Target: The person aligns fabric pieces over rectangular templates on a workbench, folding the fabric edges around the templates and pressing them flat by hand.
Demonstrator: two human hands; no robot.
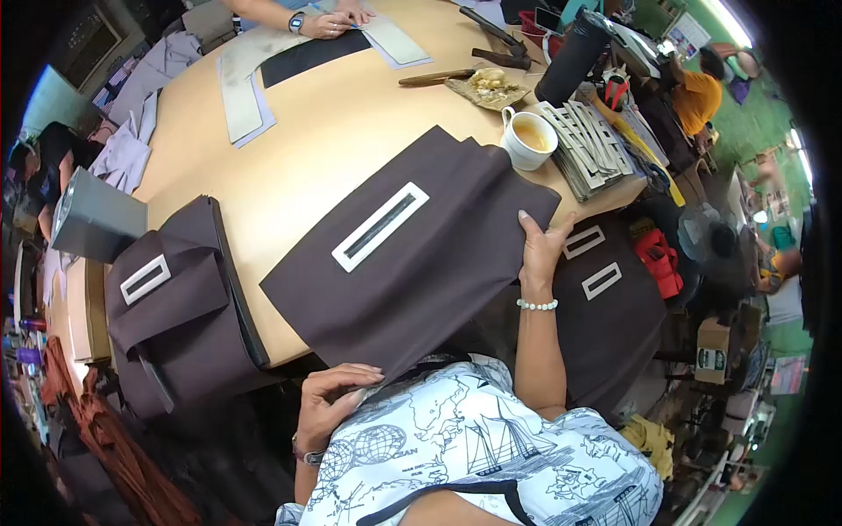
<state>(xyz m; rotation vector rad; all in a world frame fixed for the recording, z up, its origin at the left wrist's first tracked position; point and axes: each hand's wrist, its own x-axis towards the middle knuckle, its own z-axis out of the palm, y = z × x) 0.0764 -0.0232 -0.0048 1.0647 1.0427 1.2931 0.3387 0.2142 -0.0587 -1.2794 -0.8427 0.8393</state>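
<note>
A dark brown fabric panel point(474, 202) lies partly on the table and sags toward my lap. A white rectangular frame with a dark slot point(381, 228) sits on its upper face. My left hand point(338, 394) is closed at the panel's near corner, thumb and fingers together on the edge. At the right edge, my right hand point(544, 245) grips the cloth, thumb on top and the other fingers partly hidden. Below that hand hangs another dark brown piece point(627, 324) bearing two white frames. A folded stack of the same cloth point(175, 324) drapes over the table's left side.
A cup of coffee point(528, 140) stands close to the panel's far right corner, beside stacked white strips point(588, 145). A hammer point(495, 35) and food on paper point(489, 88) lie farther back. Across the table point(351, 114), another person's hands point(338, 19) work over pale templates.
</note>
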